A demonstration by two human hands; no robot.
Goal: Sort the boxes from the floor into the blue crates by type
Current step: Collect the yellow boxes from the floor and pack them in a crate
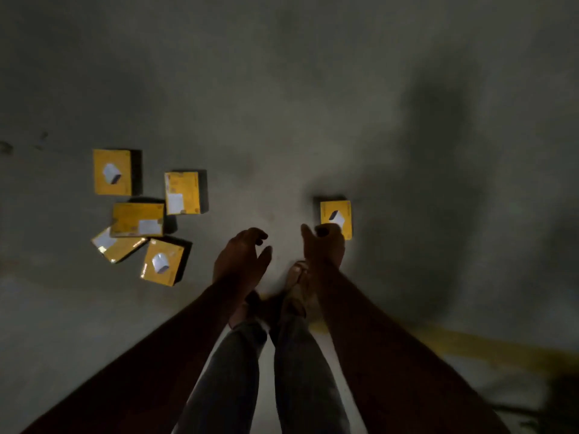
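Below you on the dim floor, your right hand hangs at the near edge of a lone box; whether its curled fingers touch the box, you cannot tell. Your left hand hangs loose, fingers slightly curled, holding nothing. With so little light you could misread a box's type and sort it wrong. No crates show. Each box is yellow with a white mark; five more lie clustered at your left, two overlapping.
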